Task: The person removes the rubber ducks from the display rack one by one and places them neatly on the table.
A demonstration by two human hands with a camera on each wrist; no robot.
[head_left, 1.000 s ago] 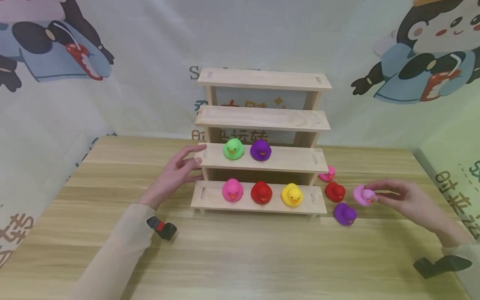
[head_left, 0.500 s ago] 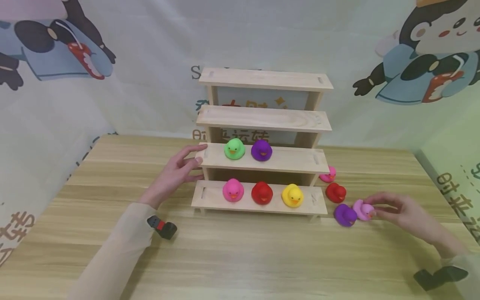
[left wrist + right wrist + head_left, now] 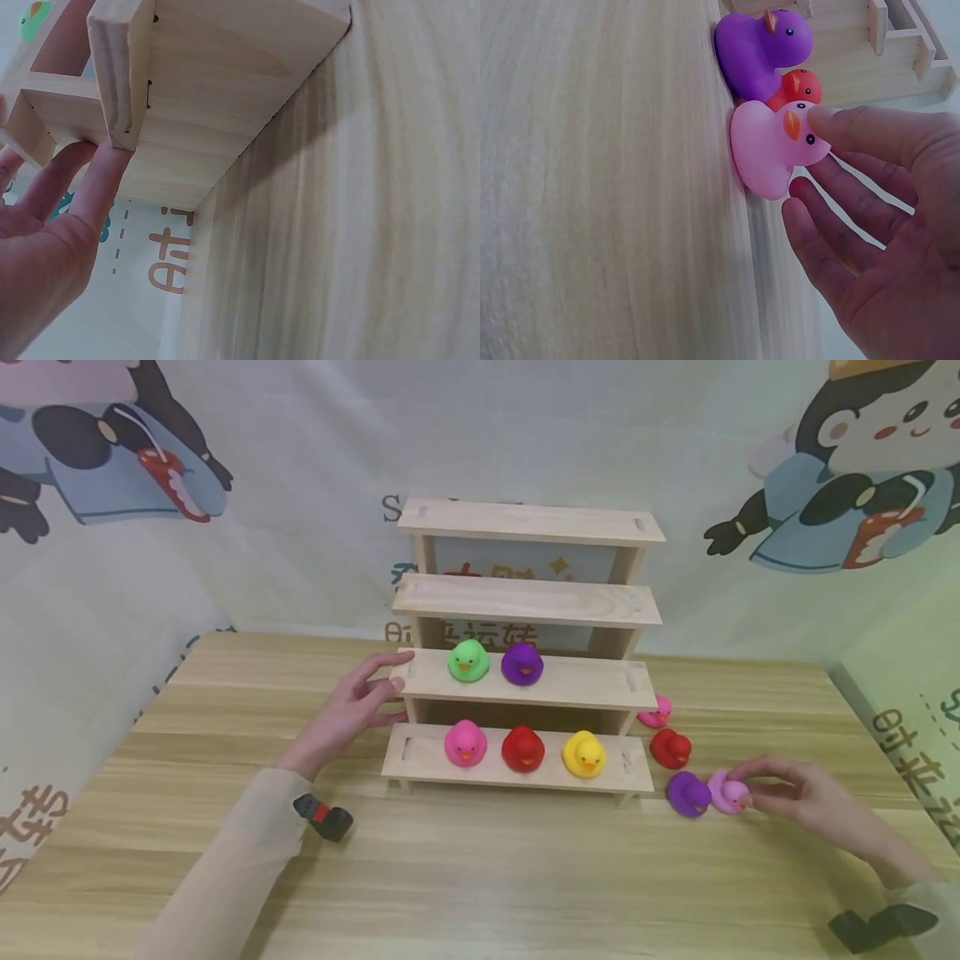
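Nearest, the right hand (image 3: pixel 813 797) keeps its grip pinched on the pale pink duck (image 3: pixel 726 790) — thumb at the head, fingers behind — presumably so the rounded body cannot roll. The duck sits low at the counter (image 3: pixel 487 877), right beside the loose purple duck (image 3: pixel 684 795); whether the two touch is hard to tell. Behind them is the loose red duck (image 3: pixel 670 749). On the bottom shelf three ducks face forward, well apart, likely for an even row. The left hand (image 3: pixel 345 706) rests its fingers, spread and apart, against the rack (image 3: pixel 517 600), probably to steady it. Compared with a second ago, the pale pink duck has come nearer the person — from beside the loose red duck; the left hand stays put.
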